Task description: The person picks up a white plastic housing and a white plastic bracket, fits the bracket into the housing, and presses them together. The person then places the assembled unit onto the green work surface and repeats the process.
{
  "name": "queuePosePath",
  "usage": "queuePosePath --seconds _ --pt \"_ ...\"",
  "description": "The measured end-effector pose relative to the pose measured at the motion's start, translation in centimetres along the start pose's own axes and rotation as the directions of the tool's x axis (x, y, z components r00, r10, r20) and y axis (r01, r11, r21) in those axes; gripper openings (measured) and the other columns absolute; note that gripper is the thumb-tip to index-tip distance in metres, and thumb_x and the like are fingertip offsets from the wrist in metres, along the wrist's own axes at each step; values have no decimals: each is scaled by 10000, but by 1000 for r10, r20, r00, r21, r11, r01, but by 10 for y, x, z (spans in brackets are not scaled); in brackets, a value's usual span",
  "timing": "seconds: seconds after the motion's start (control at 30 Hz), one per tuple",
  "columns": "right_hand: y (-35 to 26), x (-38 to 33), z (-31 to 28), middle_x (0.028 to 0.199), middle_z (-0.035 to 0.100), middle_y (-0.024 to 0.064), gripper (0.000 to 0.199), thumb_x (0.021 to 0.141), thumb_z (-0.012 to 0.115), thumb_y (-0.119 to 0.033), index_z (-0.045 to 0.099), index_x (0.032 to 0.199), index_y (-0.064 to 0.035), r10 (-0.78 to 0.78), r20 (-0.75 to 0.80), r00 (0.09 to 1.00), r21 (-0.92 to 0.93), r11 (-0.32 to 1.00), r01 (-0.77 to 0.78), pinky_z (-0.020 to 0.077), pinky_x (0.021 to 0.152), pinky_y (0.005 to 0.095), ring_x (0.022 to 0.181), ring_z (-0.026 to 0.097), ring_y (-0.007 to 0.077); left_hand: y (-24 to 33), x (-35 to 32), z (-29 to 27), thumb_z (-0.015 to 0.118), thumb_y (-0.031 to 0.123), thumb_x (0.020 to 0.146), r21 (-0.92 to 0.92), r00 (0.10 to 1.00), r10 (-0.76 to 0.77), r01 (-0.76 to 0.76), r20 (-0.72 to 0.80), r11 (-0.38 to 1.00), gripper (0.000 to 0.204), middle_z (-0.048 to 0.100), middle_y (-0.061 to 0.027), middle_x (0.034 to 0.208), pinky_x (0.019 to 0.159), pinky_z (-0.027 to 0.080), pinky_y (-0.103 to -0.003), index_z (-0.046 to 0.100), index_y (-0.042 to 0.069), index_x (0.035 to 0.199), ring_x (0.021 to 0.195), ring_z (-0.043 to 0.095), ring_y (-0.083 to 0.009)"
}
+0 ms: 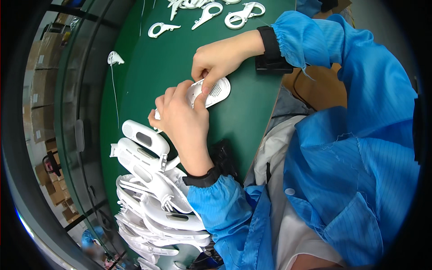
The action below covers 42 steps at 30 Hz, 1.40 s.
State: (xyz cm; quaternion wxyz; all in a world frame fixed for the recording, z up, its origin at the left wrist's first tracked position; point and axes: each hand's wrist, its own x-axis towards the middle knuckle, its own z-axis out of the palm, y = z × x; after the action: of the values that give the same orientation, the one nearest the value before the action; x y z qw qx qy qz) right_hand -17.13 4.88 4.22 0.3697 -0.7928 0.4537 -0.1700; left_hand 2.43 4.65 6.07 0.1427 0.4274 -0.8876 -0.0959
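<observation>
Both hands are working on a small white plastic cover point(211, 91) with a patch of tiny holes in it, sitting near the middle of the green table point(171, 63), just in from its right edge. The left hand point(182, 119) is curling around the near left end of the cover, thumb up against its edge and fingers closed in on it. The right hand point(216, 58) is coming in from the far right, pinching down on the top of the cover with its fingertips bunched together, so both hands are pretty much closed on the same piece and touching each other.

Just near and left of the left hand, a heap of white plastic shells point(153, 189) is piling up toward the near left edge of the table, all curved pieces stacked loosely on each other. Way over on the far side, a few flat white loop-shaped parts point(207, 13) are lying scattered, well apart from the hands. One more small white bit with a thin cord point(115, 57) is lying by the left edge. A black block point(272, 65) is sitting just beside the right wrist. Both arms are wearing blue sleeves point(315, 40) with black cuffs.
</observation>
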Motion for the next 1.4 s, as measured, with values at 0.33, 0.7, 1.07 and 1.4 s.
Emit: queuePosePath --seconds 0.33,0.7,1.07,1.4 --pt "-5 8 3 625 602 85 384 783 716 -345 640 799 31 76 8 997 3 997 -76 405 504 336 547 549 191 -28 -4 -15 789 177 585 -401 978 134 -59 162 914 839 502 -79 1273 1113 -8 -583 433 182 1344 1271 407 -287" --pt "-32 25 6 731 676 163 461 718 734 -461 693 839 -18 169 -32 985 -211 962 -171 496 590 412 673 649 329 -37 -4 -16 796 226 554 -332 975 211 -177 70 927 894 515 -104 1235 1092 131 -536 418 164 1362 1251 415 -287" --pt "13 97 -89 662 615 43 436 791 715 -399 683 884 26 424 -193 885 182 902 -392 398 427 238 516 556 94 -18 14 45 568 5 727 -762 973 -52 -141 -224 632 32 567 -107 666 591 451 -322 579 -13 751 629 555 -219" --pt "35 304 -133 1090 647 199 655 680 734 -465 606 1157 -35 357 -256 898 -684 589 -429 522 759 417 921 647 355 -20 23 50 589 60 712 -753 964 -102 -123 -245 647 45 578 -121 694 647 454 -416 562 39 741 711 571 -312"
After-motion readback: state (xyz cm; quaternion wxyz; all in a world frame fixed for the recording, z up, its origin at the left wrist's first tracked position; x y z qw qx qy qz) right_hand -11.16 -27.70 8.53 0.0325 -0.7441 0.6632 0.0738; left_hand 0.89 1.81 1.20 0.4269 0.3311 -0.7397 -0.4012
